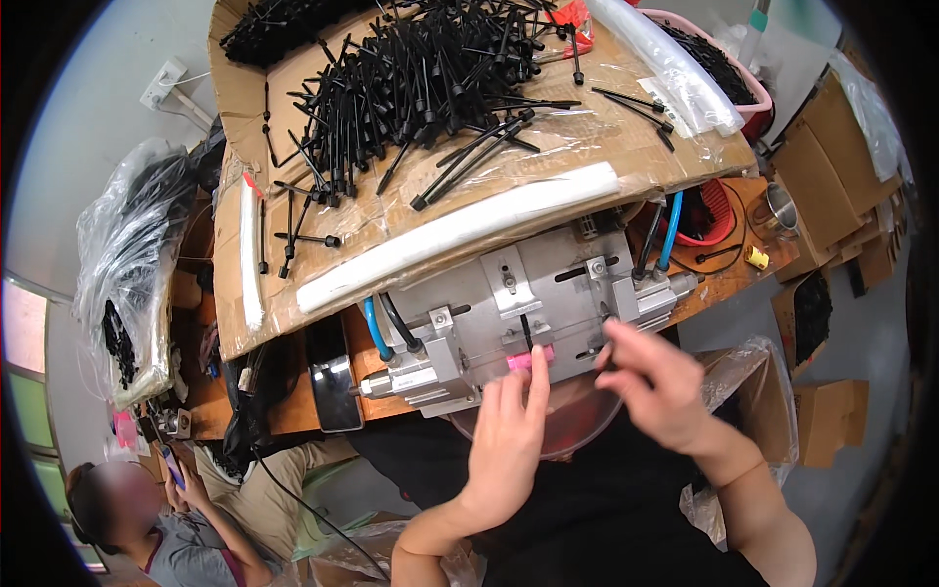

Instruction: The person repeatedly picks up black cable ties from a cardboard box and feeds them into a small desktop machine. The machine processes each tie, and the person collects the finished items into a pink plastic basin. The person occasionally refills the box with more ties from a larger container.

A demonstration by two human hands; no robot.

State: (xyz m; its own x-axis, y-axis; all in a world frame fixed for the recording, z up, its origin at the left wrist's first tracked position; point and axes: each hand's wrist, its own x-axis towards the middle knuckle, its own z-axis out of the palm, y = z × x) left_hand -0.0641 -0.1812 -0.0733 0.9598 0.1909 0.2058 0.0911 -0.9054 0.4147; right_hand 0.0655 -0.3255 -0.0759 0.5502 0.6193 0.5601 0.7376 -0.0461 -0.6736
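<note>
My left hand [509, 435] reaches up to a small pink part [529, 360] seated at the front of a grey metal fixture [528, 303], with its fingertips touching the part. A thin black stem [527, 333] stands up from the pink part. My right hand [657, 383] hovers to the right of it by the fixture's right side, blurred, fingers loosely curled; I cannot tell whether it holds anything. A heap of black plastic stems [411, 88] lies on the cardboard top [587, 147] above the fixture.
A white foam strip [460, 235] runs along the cardboard's front edge. Blue and black air hoses [377, 328] feed the fixture. A pink basin of black parts [724, 68] sits at the far right, cardboard boxes [831, 166] beyond. A seated person [147, 528] is at lower left.
</note>
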